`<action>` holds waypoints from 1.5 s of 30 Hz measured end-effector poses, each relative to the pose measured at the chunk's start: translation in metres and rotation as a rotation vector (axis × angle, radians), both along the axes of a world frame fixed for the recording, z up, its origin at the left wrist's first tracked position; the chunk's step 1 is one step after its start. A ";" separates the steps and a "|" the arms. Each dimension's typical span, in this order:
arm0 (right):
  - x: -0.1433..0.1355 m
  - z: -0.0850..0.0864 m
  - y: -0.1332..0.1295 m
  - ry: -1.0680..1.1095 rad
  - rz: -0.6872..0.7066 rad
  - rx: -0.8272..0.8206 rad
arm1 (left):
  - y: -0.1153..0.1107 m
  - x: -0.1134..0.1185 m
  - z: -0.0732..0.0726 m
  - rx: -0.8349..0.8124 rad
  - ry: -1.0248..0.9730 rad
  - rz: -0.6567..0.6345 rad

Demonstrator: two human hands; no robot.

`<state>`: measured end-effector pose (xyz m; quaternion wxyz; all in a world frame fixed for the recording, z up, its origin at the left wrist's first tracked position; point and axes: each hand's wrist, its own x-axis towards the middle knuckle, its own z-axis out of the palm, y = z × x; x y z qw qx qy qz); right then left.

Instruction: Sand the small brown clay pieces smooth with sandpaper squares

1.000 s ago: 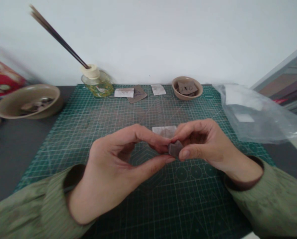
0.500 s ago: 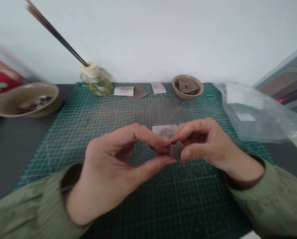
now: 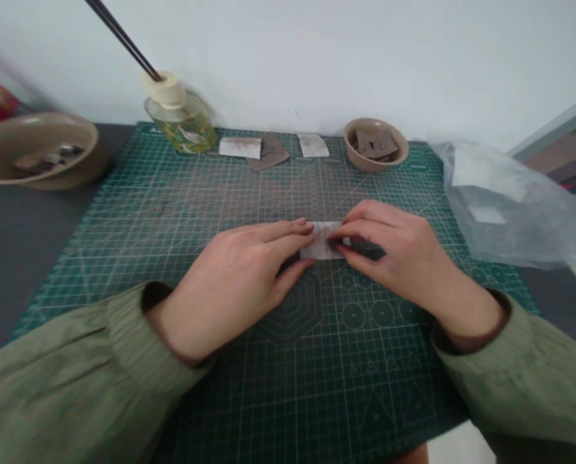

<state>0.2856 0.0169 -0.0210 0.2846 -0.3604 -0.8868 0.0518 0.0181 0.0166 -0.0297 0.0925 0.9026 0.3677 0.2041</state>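
Note:
A small white paper strip [image 3: 319, 248] with brownish smears lies flat on the green cutting mat [image 3: 288, 380]. My left hand [image 3: 234, 274] rests at the strip's left end, its fingers stretched out and the tips on the paper's edge. Over the right part of the strip, my right hand [image 3: 399, 248] has thumb and fingers closed round a small dark grey-brown piece [image 3: 335, 243]. That piece touches or nearly touches the paper; the fingers cover most of it.
Behind stand a small bowl [image 3: 350, 151] of brown sandpaper-like pieces, a reed diffuser [image 3: 179, 125], more smeared paper [image 3: 313, 145] and a brown sheet [image 3: 271, 156]. A larger bowl [image 3: 87, 158] sits left; a clear plastic bag [image 3: 515, 225] overlaps the mat's right edge.
Both hands have gone from holding the grey-brown piece up above the mat down to the paper strip. My left hand has let go of the piece and flattened; my right hand keeps it.

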 end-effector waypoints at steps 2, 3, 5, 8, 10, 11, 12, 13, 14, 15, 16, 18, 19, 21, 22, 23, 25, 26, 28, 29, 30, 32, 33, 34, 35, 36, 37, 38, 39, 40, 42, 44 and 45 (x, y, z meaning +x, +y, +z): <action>0.000 0.000 0.000 -0.018 0.016 0.015 | 0.000 0.001 0.000 -0.011 -0.001 0.005; 0.000 0.000 0.000 -0.028 0.024 0.028 | 0.000 0.001 0.001 -0.013 -0.005 0.008; 0.000 0.001 -0.001 -0.061 0.038 0.057 | 0.000 0.001 0.001 -0.014 -0.014 0.011; 0.001 0.003 -0.002 -0.123 0.047 0.096 | 0.001 0.002 0.001 -0.015 -0.026 0.007; 0.000 0.003 -0.003 -0.144 0.044 0.113 | 0.001 0.002 0.000 -0.016 -0.037 0.007; 0.000 0.002 -0.003 -0.145 0.040 0.122 | 0.001 0.002 -0.001 -0.018 -0.042 0.007; -0.001 0.002 -0.003 -0.142 0.037 0.128 | 0.001 0.002 -0.002 -0.018 -0.046 0.009; -0.001 0.002 -0.002 -0.138 0.036 0.132 | 0.001 0.002 -0.002 -0.018 -0.049 0.013; -0.001 0.001 -0.002 -0.132 0.038 0.132 | 0.001 0.002 -0.003 -0.019 -0.049 0.015; -0.001 0.001 -0.002 -0.125 0.044 0.125 | 0.000 0.002 -0.003 -0.021 -0.048 0.018; 0.000 0.001 -0.001 -0.115 0.050 0.113 | 0.000 0.001 -0.003 -0.023 -0.045 0.019; 0.001 0.001 0.000 -0.097 0.050 0.083 | 0.000 0.001 -0.002 -0.030 -0.047 0.018; 0.002 0.000 0.000 -0.089 0.046 0.076 | 0.000 0.001 -0.002 -0.033 -0.050 0.015; 0.003 0.000 0.001 -0.082 0.044 0.079 | 0.000 0.002 -0.002 -0.036 -0.057 0.015; 0.003 0.000 0.001 -0.081 0.049 0.087 | 0.001 0.002 -0.001 -0.038 -0.055 0.016; 0.003 0.000 0.001 -0.081 0.058 0.092 | 0.001 0.002 -0.001 -0.040 -0.051 0.019; 0.003 -0.001 0.002 -0.074 0.067 0.090 | 0.002 0.002 -0.001 -0.046 -0.044 0.021; 0.003 -0.001 0.002 -0.072 0.063 0.084 | 0.002 0.002 -0.001 -0.049 -0.043 0.017; 0.002 -0.001 0.003 -0.062 0.056 0.077 | 0.002 0.002 -0.002 -0.047 -0.049 0.010; 0.001 -0.001 0.003 -0.054 0.061 0.076 | 0.002 0.002 -0.002 -0.043 -0.051 0.008; 0.001 -0.001 0.004 -0.045 0.068 0.074 | 0.002 0.002 -0.003 -0.039 -0.049 0.008; 0.001 -0.001 0.004 -0.029 0.085 0.065 | 0.002 0.002 -0.003 -0.034 -0.042 0.012; 0.001 -0.001 0.005 -0.025 0.083 0.057 | 0.002 0.002 -0.003 -0.036 -0.039 0.017; 0.001 -0.002 0.005 -0.025 0.076 0.049 | 0.001 0.001 -0.003 -0.040 -0.039 0.020; 0.001 -0.002 0.005 -0.023 0.069 0.048 | 0.001 0.001 -0.003 -0.044 -0.040 0.021; 0.002 -0.002 0.005 -0.021 0.068 0.051 | 0.001 0.001 -0.003 -0.046 -0.042 0.024; 0.002 -0.002 0.005 -0.017 0.071 0.053 | 0.001 0.000 -0.003 -0.046 -0.045 0.027; 0.002 -0.002 0.006 -0.012 0.077 0.052 | 0.001 0.000 -0.003 -0.047 -0.046 0.030; 0.002 -0.003 0.006 -0.005 0.085 0.048 | 0.001 0.000 -0.003 -0.048 -0.045 0.031; 0.002 -0.003 0.006 -0.001 0.088 0.037 | 0.001 -0.001 -0.003 -0.051 -0.044 0.031; 0.003 -0.003 0.006 0.003 0.078 0.016 | 0.001 -0.001 -0.002 -0.060 -0.043 0.026; 0.003 -0.003 0.006 0.006 0.070 0.013 | 0.001 -0.001 -0.002 -0.061 -0.048 0.016; 0.003 -0.003 0.007 0.009 0.071 0.014 | 0.001 -0.001 -0.002 -0.060 -0.051 0.013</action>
